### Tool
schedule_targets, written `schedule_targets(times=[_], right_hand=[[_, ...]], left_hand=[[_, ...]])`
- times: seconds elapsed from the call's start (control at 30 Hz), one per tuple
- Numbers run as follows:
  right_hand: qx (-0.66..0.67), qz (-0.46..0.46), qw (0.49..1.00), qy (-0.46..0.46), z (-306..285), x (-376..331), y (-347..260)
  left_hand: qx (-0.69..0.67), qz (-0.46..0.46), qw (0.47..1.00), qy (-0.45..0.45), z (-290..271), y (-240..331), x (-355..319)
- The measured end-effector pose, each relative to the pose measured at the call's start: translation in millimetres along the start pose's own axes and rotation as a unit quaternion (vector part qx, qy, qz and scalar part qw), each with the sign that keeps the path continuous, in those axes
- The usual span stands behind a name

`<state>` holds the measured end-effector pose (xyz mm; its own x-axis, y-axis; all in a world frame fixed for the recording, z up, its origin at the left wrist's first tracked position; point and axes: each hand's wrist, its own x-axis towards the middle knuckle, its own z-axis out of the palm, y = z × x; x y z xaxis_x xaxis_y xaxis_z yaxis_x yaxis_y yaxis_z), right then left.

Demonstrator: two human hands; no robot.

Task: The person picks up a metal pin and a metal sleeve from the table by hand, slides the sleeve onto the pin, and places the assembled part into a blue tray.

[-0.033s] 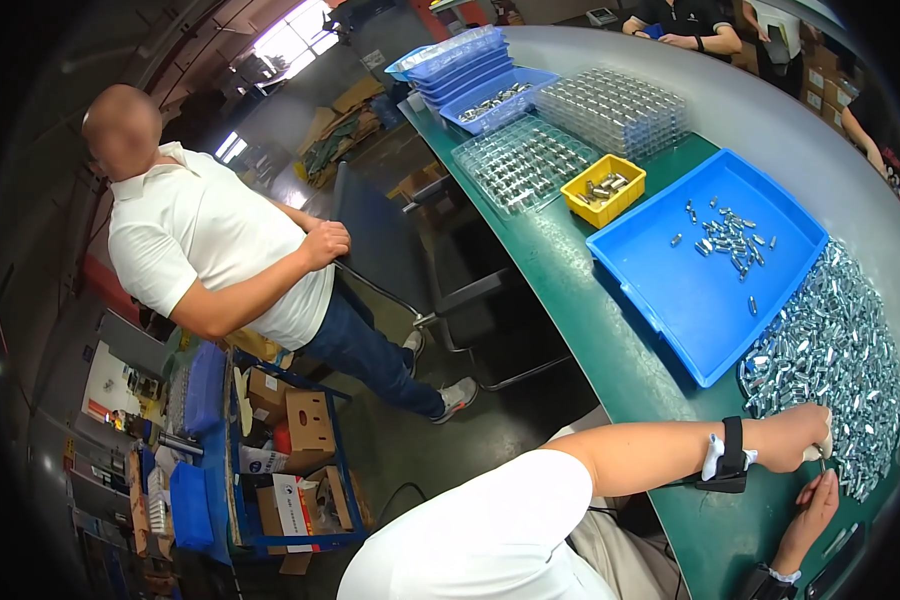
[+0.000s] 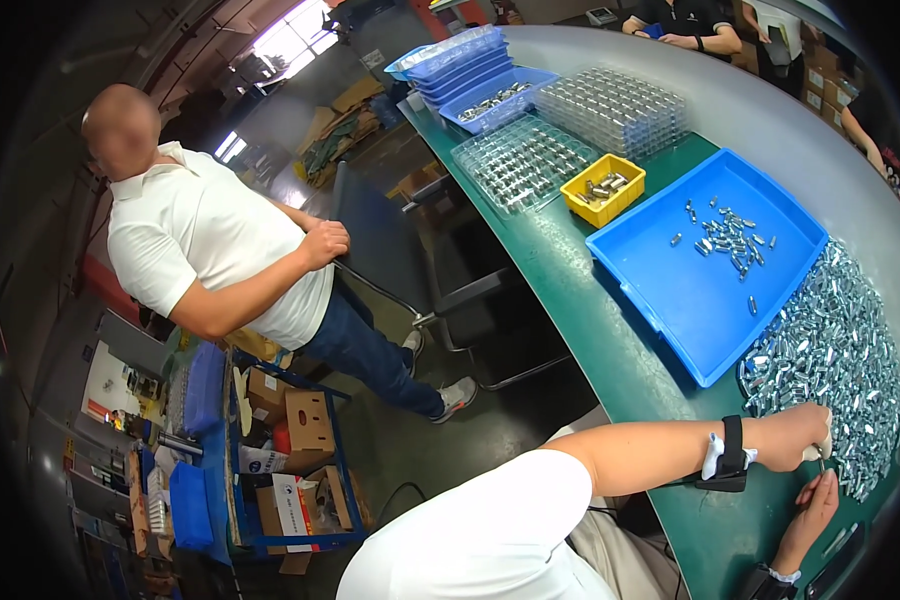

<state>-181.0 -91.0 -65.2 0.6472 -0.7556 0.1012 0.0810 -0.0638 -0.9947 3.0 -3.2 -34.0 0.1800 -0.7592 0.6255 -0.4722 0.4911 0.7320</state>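
Note:
At the lower right of the bench, my left hand (image 2: 798,438) is curled closed, with whitish covers on some fingertips. Just below it, my right hand (image 2: 816,507) pinches with thumb and fingers. A small thin metal part (image 2: 822,466) spans between the fingertips of both hands; its exact shape is too small to make out. Directly beyond my hands spreads a large heap of shiny small metal parts (image 2: 838,350). A blue tray (image 2: 670,290) stands beside the heap, tilted in view, with a loose scatter of similar parts (image 2: 732,240) inside.
Farther along the green bench (image 2: 610,370) stand a yellow bin (image 2: 600,205) of metal parts, clear compartment trays (image 2: 515,165) and stacked blue trays (image 2: 460,65). A person in a white shirt (image 2: 220,225) stands at left by a chair (image 2: 380,235). Other people work across the bench.

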Motion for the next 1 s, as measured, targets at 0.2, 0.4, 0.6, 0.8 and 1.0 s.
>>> schedule_targets(times=[0.2,0.4,0.6,0.8,1.0], right_hand=[[-0.072,-0.009,0.997,0.019,-3,-8,-3],[-0.013,0.011,1.0,0.016,9,-10,-18],[-0.002,0.028,0.999,-0.022,15,-1,-34],[0.065,0.035,0.997,0.003,5,-10,-28],[-0.007,-0.003,1.0,-0.015,-2,13,-35]], left_hand=[[-0.022,0.01,0.998,-0.065,-2,1,4],[-0.016,-0.026,0.998,-0.054,-9,12,1],[0.016,-0.156,0.981,-0.117,-18,25,12],[-0.139,-0.276,0.949,-0.06,-3,33,15],[-0.18,-0.337,0.924,-0.03,-3,24,24]])
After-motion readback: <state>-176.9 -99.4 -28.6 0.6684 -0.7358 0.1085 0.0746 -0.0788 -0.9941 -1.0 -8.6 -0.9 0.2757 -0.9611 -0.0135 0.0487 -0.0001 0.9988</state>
